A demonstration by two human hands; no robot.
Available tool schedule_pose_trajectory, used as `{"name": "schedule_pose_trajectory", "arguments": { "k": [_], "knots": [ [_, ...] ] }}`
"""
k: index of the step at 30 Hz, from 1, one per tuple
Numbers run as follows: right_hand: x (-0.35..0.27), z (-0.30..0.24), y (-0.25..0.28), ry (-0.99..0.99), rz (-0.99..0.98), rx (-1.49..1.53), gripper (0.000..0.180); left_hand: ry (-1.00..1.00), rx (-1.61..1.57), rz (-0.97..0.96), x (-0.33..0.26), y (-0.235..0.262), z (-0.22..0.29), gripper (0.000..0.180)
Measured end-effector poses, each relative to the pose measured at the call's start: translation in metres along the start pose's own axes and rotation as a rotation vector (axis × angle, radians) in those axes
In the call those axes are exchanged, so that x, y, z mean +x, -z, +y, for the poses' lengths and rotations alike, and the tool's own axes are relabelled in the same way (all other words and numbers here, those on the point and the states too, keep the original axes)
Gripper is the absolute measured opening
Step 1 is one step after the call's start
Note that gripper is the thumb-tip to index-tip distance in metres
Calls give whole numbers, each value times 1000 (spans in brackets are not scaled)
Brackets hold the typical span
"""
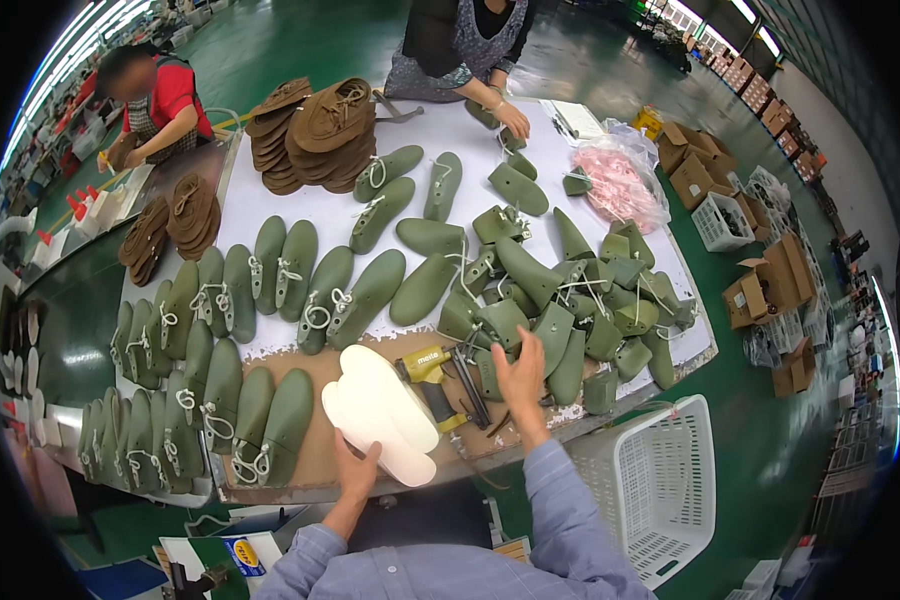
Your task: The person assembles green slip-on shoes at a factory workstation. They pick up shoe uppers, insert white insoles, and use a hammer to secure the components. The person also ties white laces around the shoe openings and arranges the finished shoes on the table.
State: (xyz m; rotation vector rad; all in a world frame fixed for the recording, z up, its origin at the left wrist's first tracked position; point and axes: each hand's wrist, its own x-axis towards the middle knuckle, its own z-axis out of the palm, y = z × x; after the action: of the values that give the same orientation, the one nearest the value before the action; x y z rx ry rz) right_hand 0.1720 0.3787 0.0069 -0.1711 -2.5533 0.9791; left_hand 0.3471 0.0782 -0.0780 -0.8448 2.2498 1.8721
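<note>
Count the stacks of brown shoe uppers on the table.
4: a left stack and a right stack side by side near the table's far left corner; two smaller stacks, one beside the other, nearer along its left side. More may be hidden behind.

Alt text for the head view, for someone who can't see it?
Left hand touching white insoles, right hand open by heaped green shoe lasts; a yellow-and-black tool lies between the hands. Across the table, a co-worker stands.

White basket (705, 480) beside the table (325, 470); cardboard boxes (770, 290) on green floor (610, 60); pink bundle (610, 180) in clear plastic (653, 205)
</note>
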Motion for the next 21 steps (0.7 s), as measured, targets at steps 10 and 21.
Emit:
{"name": "schedule_pose_trajectory", "arguments": {
  "k": [10, 21],
  "knots": [
    [107, -5, -37, -51, -608, -526, 82, 4, 254, -8, -3, -20, 42, 111],
    [122, 38, -9, -26, -562, -274, 34, -25, 355, 52, 5, -64, 50, 121]
  ]
}}
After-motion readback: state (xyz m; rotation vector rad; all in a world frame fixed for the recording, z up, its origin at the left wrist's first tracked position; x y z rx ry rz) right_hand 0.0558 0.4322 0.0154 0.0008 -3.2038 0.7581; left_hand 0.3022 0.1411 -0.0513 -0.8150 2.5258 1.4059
